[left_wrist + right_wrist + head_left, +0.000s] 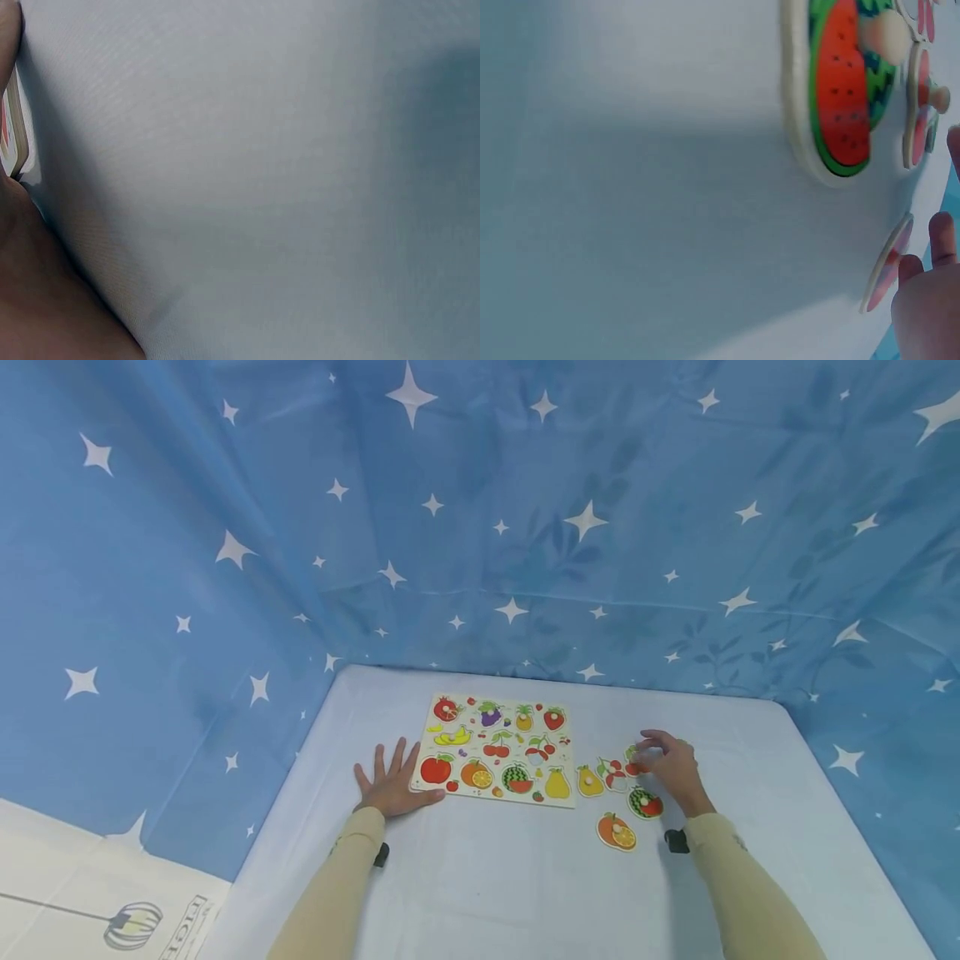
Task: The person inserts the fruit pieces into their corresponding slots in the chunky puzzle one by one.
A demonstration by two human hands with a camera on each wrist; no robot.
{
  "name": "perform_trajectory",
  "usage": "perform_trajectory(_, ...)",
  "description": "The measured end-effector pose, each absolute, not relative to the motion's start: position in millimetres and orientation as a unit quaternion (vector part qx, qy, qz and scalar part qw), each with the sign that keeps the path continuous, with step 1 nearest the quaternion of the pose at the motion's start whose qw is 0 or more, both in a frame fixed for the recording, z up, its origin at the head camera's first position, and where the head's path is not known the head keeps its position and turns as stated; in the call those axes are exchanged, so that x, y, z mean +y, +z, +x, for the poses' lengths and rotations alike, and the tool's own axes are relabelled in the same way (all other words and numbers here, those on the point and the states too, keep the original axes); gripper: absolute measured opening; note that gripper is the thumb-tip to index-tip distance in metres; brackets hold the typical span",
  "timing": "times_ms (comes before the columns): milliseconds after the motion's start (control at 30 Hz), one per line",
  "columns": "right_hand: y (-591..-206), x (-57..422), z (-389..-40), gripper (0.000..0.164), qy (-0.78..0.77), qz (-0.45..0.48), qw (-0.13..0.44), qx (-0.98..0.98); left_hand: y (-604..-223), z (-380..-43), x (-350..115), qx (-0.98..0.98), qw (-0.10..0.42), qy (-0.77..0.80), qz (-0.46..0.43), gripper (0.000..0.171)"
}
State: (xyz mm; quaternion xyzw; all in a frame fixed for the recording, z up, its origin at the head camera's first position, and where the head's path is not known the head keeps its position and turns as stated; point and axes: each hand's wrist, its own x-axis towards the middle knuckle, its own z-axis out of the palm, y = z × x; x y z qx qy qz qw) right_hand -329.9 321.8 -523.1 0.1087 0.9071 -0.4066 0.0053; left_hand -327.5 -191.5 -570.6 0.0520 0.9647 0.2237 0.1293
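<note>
My left hand (396,787) lies spread on the white cloth at the left of a fruit puzzle board (491,803), its thumb along the board's lower left edge. To the board's right, my right hand (673,770) hovers with fingers loosely bent and thumb and forefinger apart. Close by lie a red-and-green fruit piece (921,112), a watermelon piece (844,90) and a cherry piece (612,774). Another reddish piece (891,262) sits partly behind the right fingers in the right wrist view; I see no grip on it.
A pear piece (589,781) lies against the board's right side, and an orange piece (617,832) is nearer me. Wooden knobs stand up from the loose pieces. A blue star-patterned curtain (465,552) rises behind the table's far edge.
</note>
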Motion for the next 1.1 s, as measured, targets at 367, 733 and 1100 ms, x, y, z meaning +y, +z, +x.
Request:
perform_trajectory(367, -532.9, 315.1, -325.5, 0.045, -0.367, 0.074, -0.018, 0.927, -572.2, -327.7, -191.7, 0.965, 0.137, 0.219, 0.048, 0.119)
perform_trajectory(733, -535.3, 312.0, -330.3, 0.04, -0.347, 0.096, -0.025, 0.933, -575.0, -329.5, -193.3, 0.965, 0.127, 0.224, 0.051, 0.12)
perform_trajectory(1100, -530.5, 311.0, -332.1, 0.039, -0.374, 0.106, -0.028, 0.921, -570.8, -327.9, -190.5, 0.964, 0.135, 0.223, 0.046, 0.118)
